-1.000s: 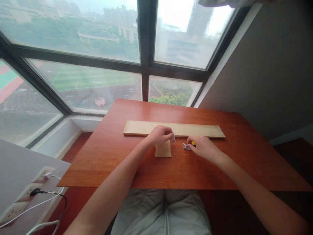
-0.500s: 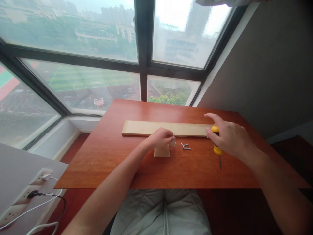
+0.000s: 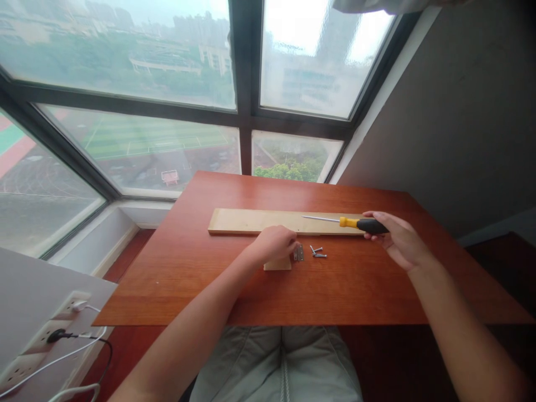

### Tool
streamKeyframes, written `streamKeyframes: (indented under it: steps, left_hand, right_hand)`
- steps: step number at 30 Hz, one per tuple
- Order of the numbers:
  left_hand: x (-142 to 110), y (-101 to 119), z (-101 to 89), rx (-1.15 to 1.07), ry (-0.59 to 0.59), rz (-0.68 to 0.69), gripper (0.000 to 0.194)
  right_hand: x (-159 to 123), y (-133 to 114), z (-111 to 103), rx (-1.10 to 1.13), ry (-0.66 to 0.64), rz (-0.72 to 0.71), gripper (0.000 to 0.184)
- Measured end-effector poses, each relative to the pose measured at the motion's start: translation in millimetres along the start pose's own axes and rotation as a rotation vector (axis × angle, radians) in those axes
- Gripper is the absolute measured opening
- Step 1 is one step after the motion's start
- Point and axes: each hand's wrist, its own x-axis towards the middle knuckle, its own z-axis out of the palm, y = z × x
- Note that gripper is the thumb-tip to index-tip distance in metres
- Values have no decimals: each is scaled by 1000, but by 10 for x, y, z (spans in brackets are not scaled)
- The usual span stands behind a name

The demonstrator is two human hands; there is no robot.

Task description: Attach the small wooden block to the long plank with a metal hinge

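My right hand (image 3: 396, 240) is closed round the black and yellow handle of a screwdriver (image 3: 349, 222). Its bare shaft points left, above a long pale wooden board (image 3: 251, 221). The curled fingers of my left hand (image 3: 278, 244) are at the upper edge of a small metal hinge (image 3: 298, 253); whether the hinge rests on the table is hard to tell. Beneath that hand lies a short wooden block (image 3: 277, 264), partly covered. Several silver screws (image 3: 318, 253) lie in a loose group just right of the hinge.
The reddish-brown table (image 3: 176, 279) reaches toward large windows (image 3: 167, 134). A grey wall (image 3: 452, 128) rises beyond its right side. Low on the left are wall sockets (image 3: 46, 335) with plugs and cables. My legs (image 3: 280, 363) are under the table's front edge.
The screwdriver has swung from hanging tip-down to lying nearly level, tip left, as my right hand turned. The hinge is slightly lower and shows its flat face; my left hand has barely moved.
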Motion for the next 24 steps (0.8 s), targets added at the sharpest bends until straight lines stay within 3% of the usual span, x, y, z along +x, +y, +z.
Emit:
streamKeyframes:
  steps: [3,7,9,12,17,24]
  left_hand:
    - [10,-2,-25,43,10,4,23]
    - [41,-65,-32,74,139,8,21]
    - [47,-109,-18,101,247,-12,21]
    - [40,-175,22,175,316,-45,30]
    - [37,-254,101,290,249,-165,43]
    - [44,-422,26,372,220,-223,49]
  right_hand:
    - [-84,291,29,183,-99,182,27]
    - [-209,531,101,286,-287,200,36]
    - [-217,595,118,300,-310,194,38]
    - [-145,666,126,238,-198,131,31]
    - [23,854,195,-70,144,-72,38]
    - [-6,1056,319,-365,191,-176,41]
